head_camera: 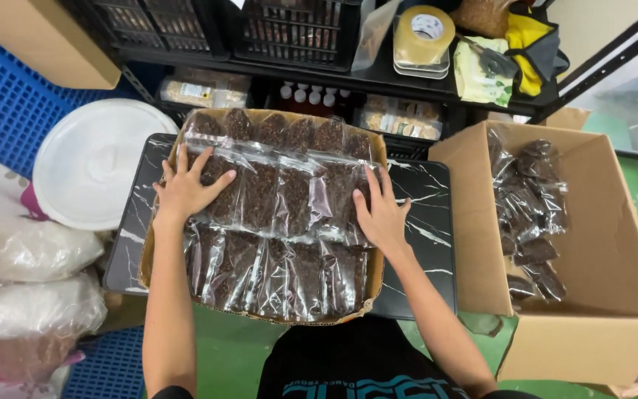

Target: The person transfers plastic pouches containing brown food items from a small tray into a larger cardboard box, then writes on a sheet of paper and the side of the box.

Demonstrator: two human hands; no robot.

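Note:
A shallow cardboard tray (158,267) lies on a black marbled tabletop (426,222). It holds three rows of clear plastic pouches (278,199) filled with dark brown bits. My left hand (186,188) lies flat, fingers spread, on the left end of the middle row. At the right end of that same row, my right hand (379,214) presses on the pouches with its fingers apart. Neither hand grips a pouch.
An open cardboard box (592,332) at right holds several more dark pouches (529,214). A white round lid (97,166) and filled plastic bags (31,295) lie at left. A black shelf behind carries a tape roll (424,33), crates and packets.

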